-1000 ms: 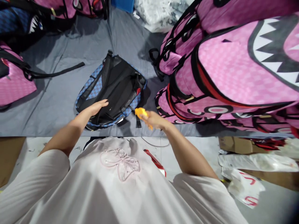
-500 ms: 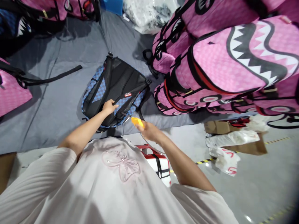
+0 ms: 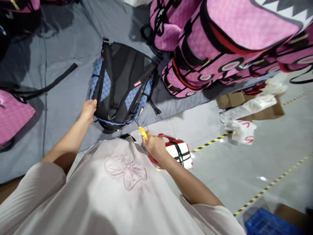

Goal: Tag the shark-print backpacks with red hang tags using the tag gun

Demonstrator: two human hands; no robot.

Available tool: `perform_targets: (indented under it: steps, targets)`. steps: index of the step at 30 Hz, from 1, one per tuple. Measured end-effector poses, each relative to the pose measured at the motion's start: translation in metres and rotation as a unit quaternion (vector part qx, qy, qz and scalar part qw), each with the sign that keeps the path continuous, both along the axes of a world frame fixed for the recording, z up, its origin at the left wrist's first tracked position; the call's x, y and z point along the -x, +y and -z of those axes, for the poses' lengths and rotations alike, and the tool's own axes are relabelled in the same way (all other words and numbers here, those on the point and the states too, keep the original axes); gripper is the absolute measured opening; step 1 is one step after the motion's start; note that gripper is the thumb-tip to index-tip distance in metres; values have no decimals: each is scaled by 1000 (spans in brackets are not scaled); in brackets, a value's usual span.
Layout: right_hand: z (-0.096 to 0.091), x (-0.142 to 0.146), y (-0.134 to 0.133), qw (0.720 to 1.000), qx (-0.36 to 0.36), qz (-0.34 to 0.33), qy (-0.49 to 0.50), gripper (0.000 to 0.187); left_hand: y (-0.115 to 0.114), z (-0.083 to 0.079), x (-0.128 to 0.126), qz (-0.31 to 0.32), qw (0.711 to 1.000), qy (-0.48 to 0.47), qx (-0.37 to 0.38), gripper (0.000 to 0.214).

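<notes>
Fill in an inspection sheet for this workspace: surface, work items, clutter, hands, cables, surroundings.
Surface: gray cloth, creased.
Work items: blue-checked backpack lying black back panel up; yellow-handled tool, tip near the backpack's lower right edge, contact unclear.
Clutter: pink bags piled at right; another pink bag at left.
Hands: left hand at the backpack's lower left edge, grip unclear; right hand holds the tool.
Cables: nothing seen.
Surroundings: red-and-white bag, cardboard, striped floor tape, blue crate.

Bag workshop, pink backpacks point(image 3: 244, 26), floor tape point(image 3: 265, 190)
</notes>
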State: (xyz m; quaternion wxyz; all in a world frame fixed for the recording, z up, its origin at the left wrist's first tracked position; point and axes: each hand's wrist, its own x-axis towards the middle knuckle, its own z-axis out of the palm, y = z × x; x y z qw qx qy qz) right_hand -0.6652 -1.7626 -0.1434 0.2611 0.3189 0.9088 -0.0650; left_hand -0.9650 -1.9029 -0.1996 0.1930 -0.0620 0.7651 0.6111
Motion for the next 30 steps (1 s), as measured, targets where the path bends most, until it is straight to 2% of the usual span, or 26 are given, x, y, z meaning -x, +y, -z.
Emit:
perform_targets:
  steps: [5, 8, 11, 13, 18, 23, 30]
  targets:
    - [34, 36, -7, 998, -53, 6, 20, 44, 1, -10, 18, 17, 981, -188, -42, 13]
    - [58, 57, -8, 997, -61, 1, 40, 50, 8, -14, 30, 23, 952, -289, -101, 20]
    - [80, 64, -11, 996, -68, 12, 52, 50, 11, -13, 35, 49, 921, -346, -171, 30]
    - [89, 62, -11, 996, -71, 14, 61, 50, 11, -9, 36, 70, 915, -349, -191, 34]
    - [99, 58, -9, 996, -61, 14, 63, 49, 11, 11, 36, 111, 925, -316, -182, 46]
    - [106, 59, -1, 995, -74, 28, 66, 49, 19, 27, 33, 196, 913, -276, -230, 62]
    - [105, 53, 8, 995, -69, 45, 60, 42, 14, 33, 29, 229, 908, -245, -250, 71]
